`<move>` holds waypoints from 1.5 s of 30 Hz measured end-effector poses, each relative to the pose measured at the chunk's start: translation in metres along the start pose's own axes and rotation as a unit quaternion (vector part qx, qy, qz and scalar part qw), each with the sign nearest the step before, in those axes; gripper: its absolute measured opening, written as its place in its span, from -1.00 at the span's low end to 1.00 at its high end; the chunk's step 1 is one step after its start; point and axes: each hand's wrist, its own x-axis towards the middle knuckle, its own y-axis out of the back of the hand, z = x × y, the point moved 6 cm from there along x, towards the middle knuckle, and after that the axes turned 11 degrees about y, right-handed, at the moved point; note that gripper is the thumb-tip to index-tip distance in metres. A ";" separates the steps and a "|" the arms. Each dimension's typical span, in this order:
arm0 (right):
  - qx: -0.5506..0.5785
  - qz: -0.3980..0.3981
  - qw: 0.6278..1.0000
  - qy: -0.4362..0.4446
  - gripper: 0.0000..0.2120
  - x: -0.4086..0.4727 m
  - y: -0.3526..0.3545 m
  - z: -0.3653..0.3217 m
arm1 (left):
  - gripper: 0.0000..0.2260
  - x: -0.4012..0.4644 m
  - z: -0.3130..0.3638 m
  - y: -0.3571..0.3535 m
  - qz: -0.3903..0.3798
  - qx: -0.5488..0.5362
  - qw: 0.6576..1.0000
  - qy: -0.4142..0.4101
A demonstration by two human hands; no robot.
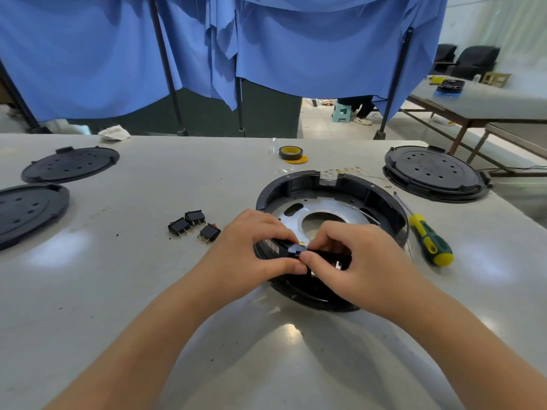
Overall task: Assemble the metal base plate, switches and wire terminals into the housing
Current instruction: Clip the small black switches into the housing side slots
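Both forearms are reaching in from the near edge, and the left hand (254, 247) and right hand (352, 258) are meeting thumb to thumb over the near rim of the round black housing (328, 184). Fingers of both hands are curling round and pinching a small black switch (294, 249) at that rim, so neither hand is free. Just beyond the knuckles, the metal base plate (325, 207) is already lying inside the housing. Judging by this, the switch-fitting step is under way; the next move is likely calling for square alignment with the rim opening and a firm, even press until it seats. Left of the left hand, three spare switches (194, 226) are waiting on the table (148, 291). Right of the right hand, a yellow-and-green screwdriver (430, 239) is lying just beside the housing. Beyond the housing's far rim, wire terminals (346, 170) are trailing on thin leads, with a tape roll (291, 153) farther off. The hands are hiding the opening itself, so whether the switch is seated cannot be told, and the terminals are too small to count.
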 end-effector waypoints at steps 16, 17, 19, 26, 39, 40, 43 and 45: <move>-0.132 -0.077 0.988 -0.014 -0.72 -0.004 -0.007 0.003 | -0.69 -0.006 0.003 0.001 0.006 0.045 0.998 -0.048; -0.134 -0.073 0.988 -0.016 -0.71 -0.004 -0.006 0.003 | -0.70 -0.006 0.003 0.001 0.006 0.046 0.998 -0.049; -0.138 -0.067 0.988 -0.017 -0.72 -0.005 -0.007 0.003 | -0.71 -0.005 0.002 0.000 0.003 0.048 0.998 -0.050; -0.145 -0.041 0.989 -0.001 -0.79 0.000 -0.010 0.004 | -0.61 -0.002 -0.007 0.003 0.004 0.025 0.999 -0.019; -0.185 0.050 0.981 0.042 -0.69 0.005 -0.004 -0.001 | -0.57 0.014 -0.102 0.044 0.142 0.281 0.913 0.261; -0.179 0.052 0.982 0.037 -0.70 0.003 -0.002 0.000 | -0.56 0.015 -0.105 0.042 0.135 0.299 0.908 0.260; -0.153 0.047 0.987 0.025 -0.76 -0.003 0.000 0.004 | -0.63 0.016 -0.108 0.038 0.129 0.279 0.919 0.248; -0.138 0.043 0.989 0.022 -0.78 -0.004 -0.001 0.005 | -0.75 0.017 -0.108 0.039 0.133 0.217 0.937 0.238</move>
